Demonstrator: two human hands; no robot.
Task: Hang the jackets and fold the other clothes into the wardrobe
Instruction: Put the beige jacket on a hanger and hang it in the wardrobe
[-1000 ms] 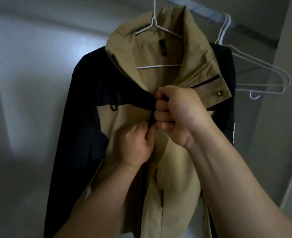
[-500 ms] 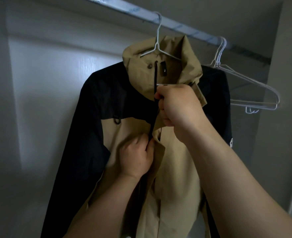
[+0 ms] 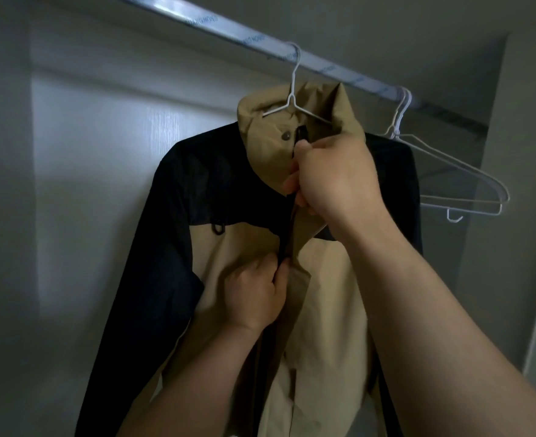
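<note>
Jacket (image 3: 238,247), tan and navy, hangs on white hanger (image 3: 295,102) from rail (image 3: 197,23); right hand (image 3: 333,178) pinches collar zip, left hand (image 3: 254,294) grips front placket lower down

This was a home wardrobe: a metal rail (image 3: 197,25) between pale walls (image 3: 96,184) carried wire hangers (image 3: 456,171) and a jacket (image 3: 235,247).

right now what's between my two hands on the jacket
Head view: only the jacket itself, its dark zip line beside a tan flap, running from the left hand up to the right hand at the collar.
</note>
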